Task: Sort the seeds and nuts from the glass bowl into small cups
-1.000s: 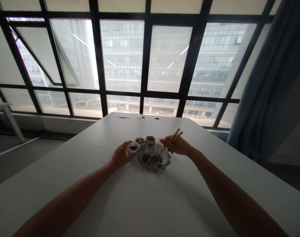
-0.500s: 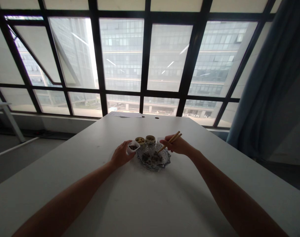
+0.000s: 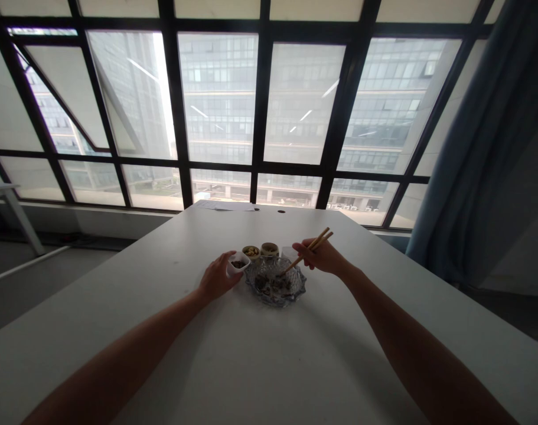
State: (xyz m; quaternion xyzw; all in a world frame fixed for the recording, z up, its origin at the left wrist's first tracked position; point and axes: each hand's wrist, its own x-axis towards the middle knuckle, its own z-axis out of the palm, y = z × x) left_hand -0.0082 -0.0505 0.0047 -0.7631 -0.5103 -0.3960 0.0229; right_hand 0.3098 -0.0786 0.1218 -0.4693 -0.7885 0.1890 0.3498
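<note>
My left hand (image 3: 218, 275) is closed around a small white cup (image 3: 233, 271) with dark bits inside, tilted beside the left rim of a clear glass bowl (image 3: 297, 289). Dark pieces too small to name lie on the bowl's bottom. A pair of wooden chopsticks (image 3: 310, 248) is gripped in my right hand (image 3: 317, 257) at the bowl's far right side. Their tips reach down inside the bowl; whether they pinch anything is too small to tell. Just behind the bowl are two small round containers, the left one (image 3: 251, 252) holding yellowish pieces, the right one (image 3: 269, 249) with contents I cannot make out.
A clear or whitish container (image 3: 289, 252) is partly hidden behind my right hand. White papers (image 3: 227, 206) lie at the far edge of the white table (image 3: 269, 360). Beyond stand large windows, with a blue curtain (image 3: 463, 147) on the right.
My right hand has shifted slightly right, and the chopsticks' upper ends have swung right and up, spreading a little apart. The left hand and cup stay nearly still.
</note>
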